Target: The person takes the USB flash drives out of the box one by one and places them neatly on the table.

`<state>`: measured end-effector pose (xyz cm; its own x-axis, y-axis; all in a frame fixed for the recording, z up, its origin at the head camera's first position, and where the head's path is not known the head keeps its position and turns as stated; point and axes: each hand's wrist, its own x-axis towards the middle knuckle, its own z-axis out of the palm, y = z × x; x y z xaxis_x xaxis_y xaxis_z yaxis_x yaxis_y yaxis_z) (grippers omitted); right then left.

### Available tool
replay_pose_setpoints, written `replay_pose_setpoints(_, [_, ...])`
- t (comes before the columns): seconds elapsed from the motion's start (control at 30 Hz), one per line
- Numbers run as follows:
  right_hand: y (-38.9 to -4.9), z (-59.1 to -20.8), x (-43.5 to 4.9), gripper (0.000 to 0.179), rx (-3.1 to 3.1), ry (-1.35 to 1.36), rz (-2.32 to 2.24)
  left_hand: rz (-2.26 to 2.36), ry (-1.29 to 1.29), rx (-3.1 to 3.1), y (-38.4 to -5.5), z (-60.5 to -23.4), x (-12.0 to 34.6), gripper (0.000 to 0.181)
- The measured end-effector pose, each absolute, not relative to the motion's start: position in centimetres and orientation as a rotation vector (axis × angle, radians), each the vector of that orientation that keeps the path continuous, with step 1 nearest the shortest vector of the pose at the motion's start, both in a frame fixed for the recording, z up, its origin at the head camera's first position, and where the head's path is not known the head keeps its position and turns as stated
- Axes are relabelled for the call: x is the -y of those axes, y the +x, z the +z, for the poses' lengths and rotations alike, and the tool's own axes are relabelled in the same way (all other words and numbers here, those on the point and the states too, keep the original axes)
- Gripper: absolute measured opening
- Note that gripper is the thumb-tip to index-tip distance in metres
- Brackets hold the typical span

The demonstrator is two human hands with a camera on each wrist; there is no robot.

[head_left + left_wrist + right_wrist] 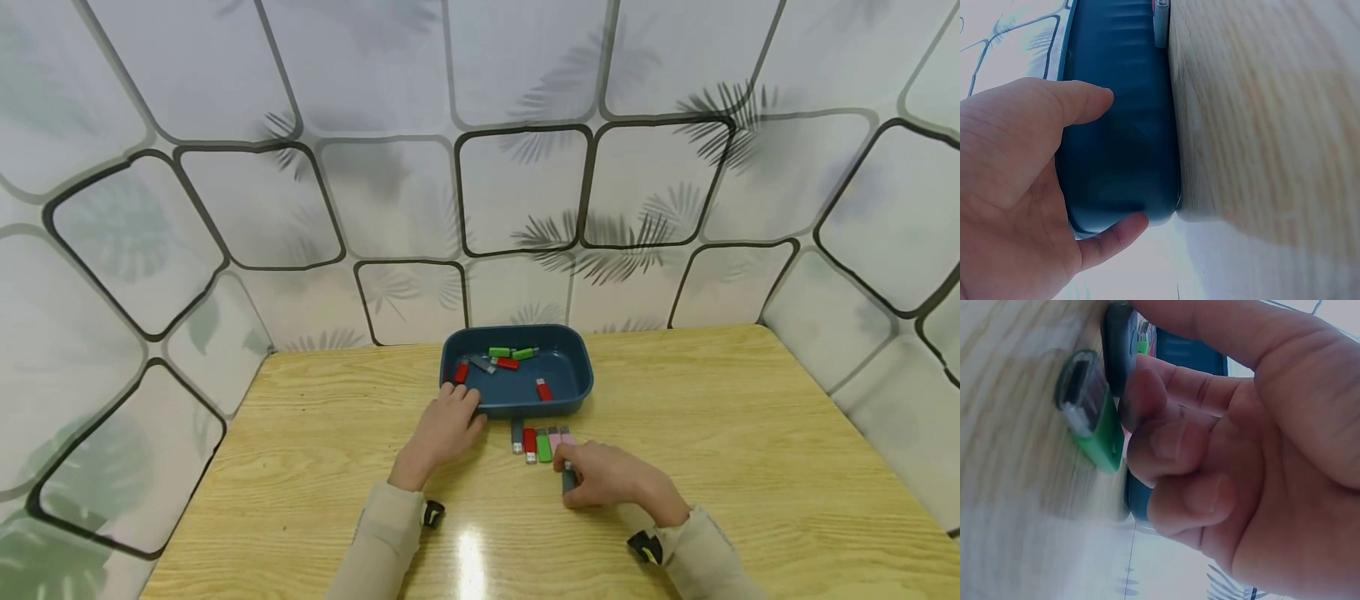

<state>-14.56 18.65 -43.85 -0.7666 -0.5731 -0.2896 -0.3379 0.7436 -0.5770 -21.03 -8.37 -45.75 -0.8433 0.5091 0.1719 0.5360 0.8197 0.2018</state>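
My left hand (444,422) grips the near left corner of a dark blue plastic tray (540,410), with its thumb against the outer front wall (1129,150) in the left wrist view. Between thumb and fingers, my right hand (611,475) pinches a dark grey USB stick (569,478) just above the table. A row of USB sticks lies in front of the tray: a grey one (517,437), a red one (530,446), a green one (543,447) and pink ones (556,438), partly hidden by the right fingers. Another green USB stick (1094,419) shows beside that hand in the right wrist view.
Inside the tray lie several loose USB sticks: green (499,352), red (543,390) and grey (482,364). The wooden table (712,400) extends to both sides. A patterned curtain (517,192) closes off the back and sides.
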Motion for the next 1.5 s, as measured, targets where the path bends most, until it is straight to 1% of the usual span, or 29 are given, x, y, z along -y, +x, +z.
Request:
replay_pose_setpoints(0.47, [-14.5, -43.3, -18.8, 0.028, -2.471, -0.628, -0.728, -0.38, -0.826, 2.903, -21.0, -45.5, 8.5, 0.015])
replay_pose_setpoints(0.77, [-14.6, -43.1, -19.0, 0.028, -2.487, -0.645, -0.71, -0.381, -0.831, 2.911, -20.9, -45.3, 8.7, 0.016])
replay_pose_setpoints(0.93, [-14.7, -42.8, -19.1, 0.023, -2.478, -0.662, -0.787, -0.374, -0.826, 2.922, -21.0, -45.4, 8.7, 0.016])
replay_pose_setpoints(1.1, [-15.2, -42.4, -19.3, 0.016, -2.53, -0.745, -0.859, -0.371, -0.831, 2.922, -21.0, -45.4, 8.7, 0.016])
replay_pose_setpoints(1.3, [-15.7, -41.9, -19.5, 0.017, -2.6, -0.742, -0.966, -0.374, -0.833, 2.907, -21.0, -45.4, 8.7, 0.016])
replay_pose_setpoints(1.5, [-16.6, -41.9, -19.0, 0.011, -2.69, -0.762, -1.101, -0.357, -0.84, 2.916, -21.1, -45.8, 8.4, 0.017])
